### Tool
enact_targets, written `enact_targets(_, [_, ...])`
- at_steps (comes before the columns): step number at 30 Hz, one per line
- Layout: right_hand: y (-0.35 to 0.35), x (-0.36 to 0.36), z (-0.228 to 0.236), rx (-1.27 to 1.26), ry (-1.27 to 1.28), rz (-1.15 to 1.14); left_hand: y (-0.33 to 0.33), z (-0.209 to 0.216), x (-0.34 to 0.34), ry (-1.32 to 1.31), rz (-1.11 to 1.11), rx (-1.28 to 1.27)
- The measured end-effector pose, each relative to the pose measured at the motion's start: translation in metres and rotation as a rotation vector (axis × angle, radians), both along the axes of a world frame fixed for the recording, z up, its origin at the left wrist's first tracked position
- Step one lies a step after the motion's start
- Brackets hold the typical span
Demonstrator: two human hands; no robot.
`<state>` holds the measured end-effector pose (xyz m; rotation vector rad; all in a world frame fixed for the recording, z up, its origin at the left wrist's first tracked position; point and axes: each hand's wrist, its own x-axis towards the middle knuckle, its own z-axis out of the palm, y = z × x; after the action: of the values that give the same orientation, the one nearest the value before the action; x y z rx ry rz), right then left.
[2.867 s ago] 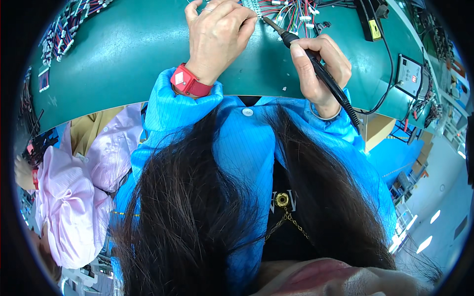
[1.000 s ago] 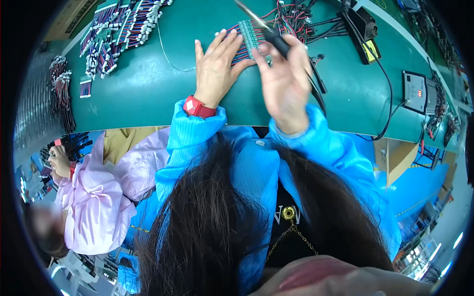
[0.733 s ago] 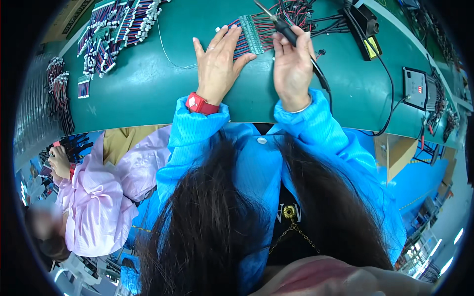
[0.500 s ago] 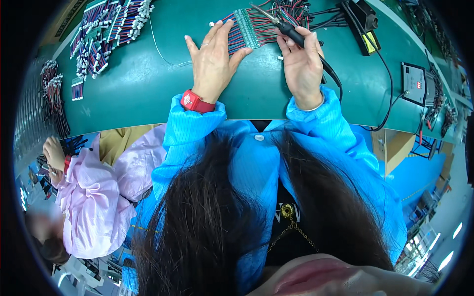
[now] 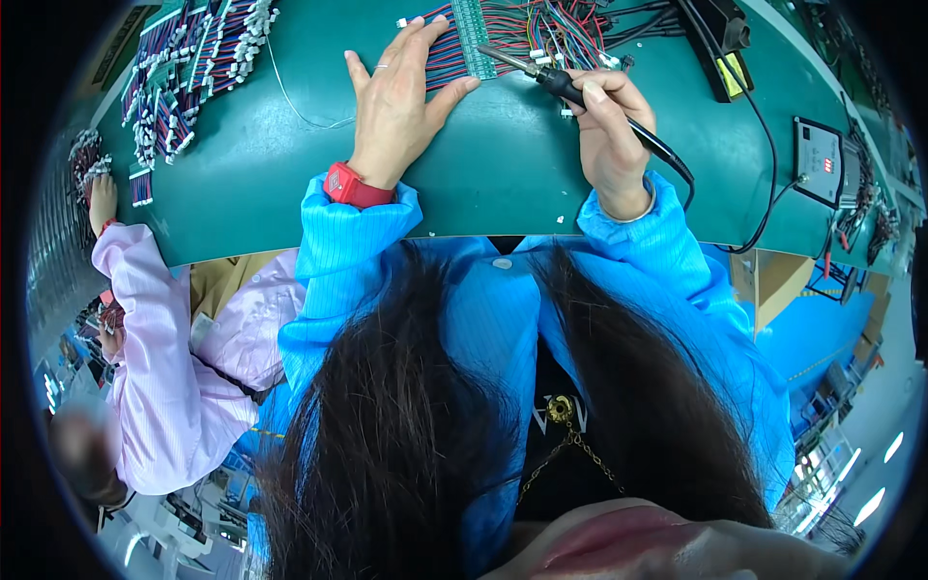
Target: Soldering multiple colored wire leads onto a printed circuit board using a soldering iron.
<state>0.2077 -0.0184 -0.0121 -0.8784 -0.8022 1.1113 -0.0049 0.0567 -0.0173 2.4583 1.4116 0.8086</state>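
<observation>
Spread left hand (image 5: 391, 121), soldering iron (image 5: 563, 85) in the right hand (image 5: 616, 135)!

Well left of the left hand, wire bundles (image 5: 198, 58) lie heaped. Now the left hand itself, fingers fanned over red-and-blue wires (image 5: 447, 66). By its thumb, between the hands, there's the green circuit board (image 5: 473, 37)! And the right hand pinches the soldering iron, tip right at the board; contact, can't tell. Well right of that hand, a control box (image 5: 820, 162).
</observation>
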Motion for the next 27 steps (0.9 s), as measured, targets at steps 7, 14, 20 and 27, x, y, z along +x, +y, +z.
enact_targets(7, [-0.008, -0.001, 0.01, -0.045, -0.003, -0.009, -0.004, 0.002, 0.001, -0.072, -0.013, -0.05])
enact_targets(14, [-0.008, -0.003, 0.019, -0.009, -0.07, 0.014, -0.001, 0.002, 0.003, -0.048, 0.017, -0.066])
enact_targets(20, [-0.032, -0.001, 0.048, -0.003, -0.462, -0.097, -0.002, -0.009, -0.001, -0.067, 0.002, -0.036])
enact_targets(27, [-0.031, -0.02, 0.067, 0.163, -0.953, -0.127, 0.0, -0.009, 0.001, -0.069, -0.002, -0.015])
